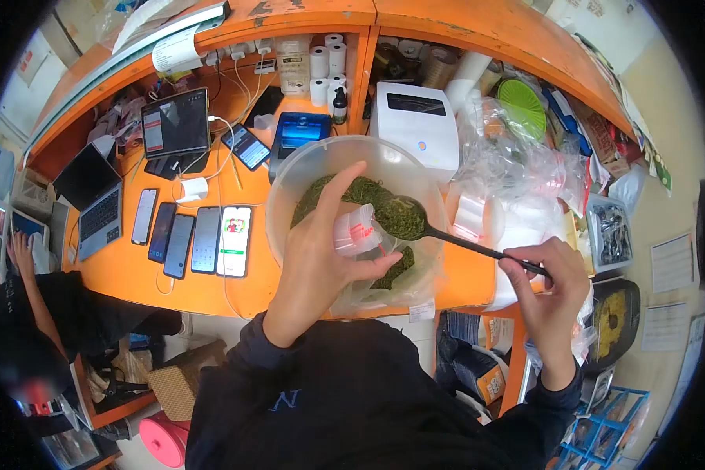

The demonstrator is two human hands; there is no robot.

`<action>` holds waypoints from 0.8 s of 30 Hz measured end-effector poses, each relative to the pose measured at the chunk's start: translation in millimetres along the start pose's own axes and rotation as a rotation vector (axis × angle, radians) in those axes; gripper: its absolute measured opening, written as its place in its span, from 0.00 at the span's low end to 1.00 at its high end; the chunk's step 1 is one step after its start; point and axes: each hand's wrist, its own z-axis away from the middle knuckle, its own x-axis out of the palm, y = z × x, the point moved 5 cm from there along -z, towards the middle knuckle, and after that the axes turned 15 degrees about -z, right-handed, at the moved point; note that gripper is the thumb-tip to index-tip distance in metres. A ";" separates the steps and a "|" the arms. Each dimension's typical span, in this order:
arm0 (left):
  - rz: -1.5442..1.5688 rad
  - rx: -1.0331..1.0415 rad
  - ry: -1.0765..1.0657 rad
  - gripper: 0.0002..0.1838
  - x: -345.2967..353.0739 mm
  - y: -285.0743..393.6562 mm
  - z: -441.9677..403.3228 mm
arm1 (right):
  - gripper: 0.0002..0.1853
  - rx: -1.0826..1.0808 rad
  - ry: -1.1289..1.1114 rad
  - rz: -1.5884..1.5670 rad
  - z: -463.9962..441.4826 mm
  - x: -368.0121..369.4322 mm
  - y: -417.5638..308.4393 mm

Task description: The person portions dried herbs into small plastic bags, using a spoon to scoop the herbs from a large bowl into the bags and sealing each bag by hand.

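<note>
My right hand (554, 291) is closed around the handle end of a black spoon (474, 246). Its bowl carries a heap of chopped green leaves (401, 217). In my left hand (309, 254), between the thumb and fingers, is a small clear plastic bag (356, 233) with red print, its mouth close to the spoon's bowl. Both hands are over a large translucent tub (278, 200), where more of the green leaves (360, 190) lie. A clear plastic liner seems to hang at the tub's near side. The bag's inside is hard to make out.
Several phones (234, 241) lie on the orange desk (262, 294) at left, beside a laptop (100, 215) and a tablet (175, 123). A white printer (415, 125) stands behind the tub. Plastic bags (517, 157) crowd the right. Another person (35, 301) sits at far left.
</note>
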 end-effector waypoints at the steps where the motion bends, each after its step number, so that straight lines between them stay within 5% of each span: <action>1: -0.013 0.005 0.012 0.48 0.0 -0.6 -0.6 | 0.09 -0.057 -0.002 0.081 0.2 0.5 -4.8; 14: 0.022 -0.024 0.099 0.46 -5.2 -6.4 -3.8 | 0.18 -0.574 -0.047 0.753 21.4 9.7 -64.5; 24: 0.205 -0.039 0.153 0.43 -5.3 -19.5 -3.5 | 0.19 -0.568 0.000 0.787 22.0 7.9 -71.4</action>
